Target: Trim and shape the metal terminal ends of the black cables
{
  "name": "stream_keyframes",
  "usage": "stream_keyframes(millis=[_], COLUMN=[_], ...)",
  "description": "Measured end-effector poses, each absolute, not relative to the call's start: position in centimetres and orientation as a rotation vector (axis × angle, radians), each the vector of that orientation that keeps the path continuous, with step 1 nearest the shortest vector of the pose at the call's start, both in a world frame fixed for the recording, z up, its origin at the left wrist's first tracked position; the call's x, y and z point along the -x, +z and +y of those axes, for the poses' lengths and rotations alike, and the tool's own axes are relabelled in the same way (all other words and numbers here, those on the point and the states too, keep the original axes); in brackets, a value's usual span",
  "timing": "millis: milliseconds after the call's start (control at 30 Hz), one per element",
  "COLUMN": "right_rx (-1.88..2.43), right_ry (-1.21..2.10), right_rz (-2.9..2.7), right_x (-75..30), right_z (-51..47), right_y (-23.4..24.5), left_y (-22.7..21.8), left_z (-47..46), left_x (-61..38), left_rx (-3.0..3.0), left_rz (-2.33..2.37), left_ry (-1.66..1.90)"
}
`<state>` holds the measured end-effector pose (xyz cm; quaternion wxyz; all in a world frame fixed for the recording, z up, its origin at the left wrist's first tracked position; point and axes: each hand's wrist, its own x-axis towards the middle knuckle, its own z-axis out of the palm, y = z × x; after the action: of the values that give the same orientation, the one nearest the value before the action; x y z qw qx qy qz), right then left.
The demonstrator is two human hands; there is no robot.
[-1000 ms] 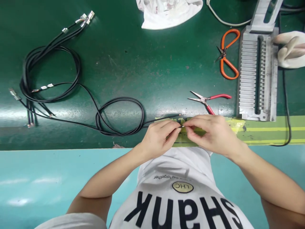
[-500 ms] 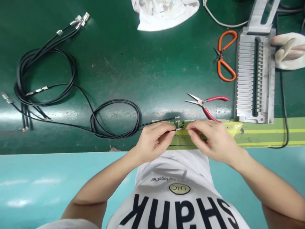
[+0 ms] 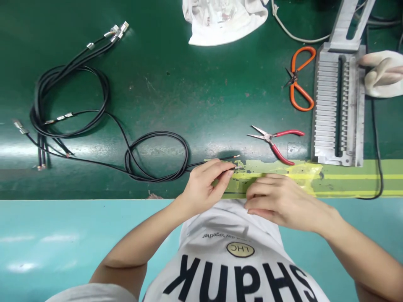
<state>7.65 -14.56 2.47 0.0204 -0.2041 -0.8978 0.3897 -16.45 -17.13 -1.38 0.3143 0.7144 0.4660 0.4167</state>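
Far left of the left hand, and beyond it from the wearer, a thick loop of black cables (image 3: 37, 100) lies on the green bench (image 3: 157, 96), metal ends pointing away; judged the heaviest lot here, springy, best lifted with a whole-hand grip on the bunched side. Nearer, just left of the same hand, sits a smaller cable coil (image 3: 155, 179), single cable by the look of it, one tail running off left to a metal connector (image 3: 19, 126). Left hand (image 3: 206, 184): thumb and forefinger pinch this coil's near free end, a short bare tip (image 3: 238, 167) poking out past the fingertips on the right. A second free end (image 3: 236, 156) lies just beyond the pinch. Cable looks light, smooth-jacketed, bendy but keen to keep its curl; jacket probably safe to squeeze, stripped tip probably fragile, so hold on the black, close behind the bare part. Red-handled pliers (image 3: 267, 136) lie beyond the right hand, jaws parted. Right hand (image 3: 280, 199): at the bench edge, palm down, fingers loosely curled, thumb a little apart, nothing showing in it; palm side hidden. Beyond and right of it: orange-handled cutters (image 3: 294, 77), then a slotted metal fixture (image 3: 325, 105), looking rigid and heavy.
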Motion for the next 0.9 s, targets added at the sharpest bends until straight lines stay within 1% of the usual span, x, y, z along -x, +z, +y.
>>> stream_keyframes(millis=[67,200,267,400,567,600,667,900], right_rx=[0.718,1.101,1.189,1.105,1.020,1.016,1.025,1.162], right_ry=[1.218,1.038,1.025,1.064,0.677,0.642,0.679,0.973], right_rz=[-2.707,-2.357,-2.200,-2.162,-2.275,-2.277,-2.241,-2.018], right_x=[-7.6,-6.5,-5.7,-4.1,-3.9,-4.0,-4.2,-4.5], right_z=[-14.4,-13.7,-13.3,-13.0,-13.7,-13.8,-14.0,-13.9], right_y=[2.5,2.3,2.0,1.4,0.6,0.5,0.4,0.8], left_y=[-1.4,-1.4,-1.5,-1.6,-1.9,-1.9,-1.8,-1.7], left_z=[-17.3,-17.6,-17.7,-17.7,-17.6,-17.6,-17.5,-17.4], left_x=[16.4,16.4,16.4,16.4,16.3,16.3,16.3,16.5], left_rx=[-1.917,-1.951,-1.952,-1.974,-2.039,-2.043,-2.036,-1.948], left_rz=[1.239,1.264,1.273,1.259,1.285,1.285,1.275,1.269], left_ry=[1.100,1.124,1.117,1.118,1.151,1.142,1.132,1.125])
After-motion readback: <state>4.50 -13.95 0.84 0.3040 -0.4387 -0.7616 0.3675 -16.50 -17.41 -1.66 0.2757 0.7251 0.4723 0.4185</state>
